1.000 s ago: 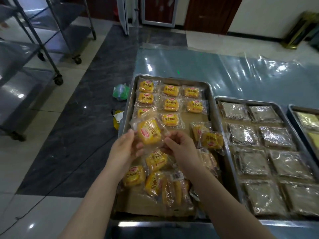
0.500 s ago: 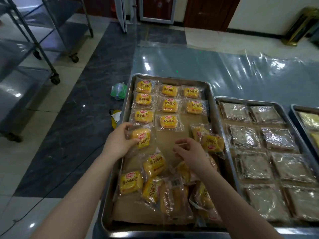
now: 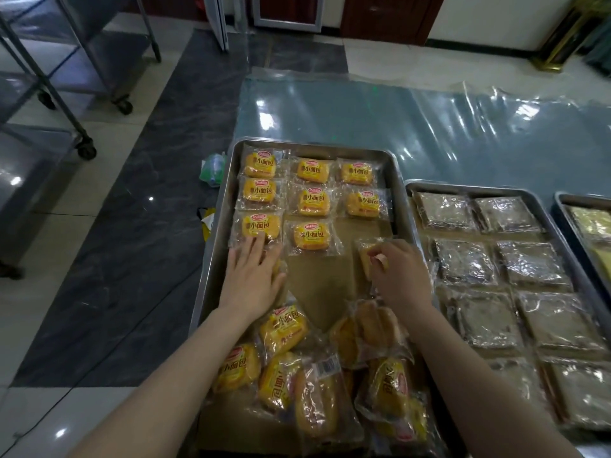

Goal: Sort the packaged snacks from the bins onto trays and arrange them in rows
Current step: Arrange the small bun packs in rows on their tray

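1. Plastic film lies wrinkled and shiny over the bluish table, uncovered from the trays to the far edge.
2. Left of the table runs a dark marble floor strip. Wheeled steel racks stand well apart from it on pale tiles.
3. The near tray sits at the table's left edge, its right rim just beside a second tray of dark packets.
4. Yellow bread packets fill rows at its far end, a loose heap lies nearest, and bare brown liner paper shows between.
5. The left hand presses flat, fingers straight, on a mostly hidden packet in the left column.
6. The right hand pinches another packet near the right wall.
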`<state>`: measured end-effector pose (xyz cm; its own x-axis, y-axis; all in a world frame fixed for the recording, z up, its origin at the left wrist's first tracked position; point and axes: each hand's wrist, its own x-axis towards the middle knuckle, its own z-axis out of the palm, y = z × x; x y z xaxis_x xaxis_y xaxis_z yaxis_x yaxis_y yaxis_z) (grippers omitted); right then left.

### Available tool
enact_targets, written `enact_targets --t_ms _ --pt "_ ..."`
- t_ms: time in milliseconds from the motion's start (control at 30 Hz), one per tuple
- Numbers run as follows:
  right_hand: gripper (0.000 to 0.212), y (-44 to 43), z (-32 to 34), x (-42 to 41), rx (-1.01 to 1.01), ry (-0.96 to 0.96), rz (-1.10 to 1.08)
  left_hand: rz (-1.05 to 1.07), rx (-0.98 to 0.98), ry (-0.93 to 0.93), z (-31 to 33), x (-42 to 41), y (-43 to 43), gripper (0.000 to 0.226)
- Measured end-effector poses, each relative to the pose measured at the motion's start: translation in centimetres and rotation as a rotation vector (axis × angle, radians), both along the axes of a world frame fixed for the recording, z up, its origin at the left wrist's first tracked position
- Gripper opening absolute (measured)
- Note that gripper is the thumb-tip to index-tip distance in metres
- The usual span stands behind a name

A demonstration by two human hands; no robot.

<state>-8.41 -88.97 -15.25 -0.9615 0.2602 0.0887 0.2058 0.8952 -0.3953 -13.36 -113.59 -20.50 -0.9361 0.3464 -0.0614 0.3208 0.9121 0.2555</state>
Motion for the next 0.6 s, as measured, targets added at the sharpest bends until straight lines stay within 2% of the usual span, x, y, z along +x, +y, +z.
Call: enact_targets --t_ms 167,333,433,600 --pt "0.025 0.6 -0.1 -2.2 0.129 -0.113 -0.047 -0.113 -0.011 0.073 0.9 -1.2 2.5 0.050" --pt "0.042 1.6 -0.1 -3.4 0.216 -0.401 -0.137 -0.201 -0.135 -0.081 1.4 -2.6 7.1 0.054" --pt "0.044 2.0 -0.8 -3.1 0.187 -0.438 -0.096 -0.219 -0.241 -0.164 0.6 -3.1 8.0 0.061" --pt "0.063 3.1 -1.2 -1.8 0.132 -0.444 -0.037 -0.209 -0.221 -0.129 0.2 -2.6 7.9 0.062"
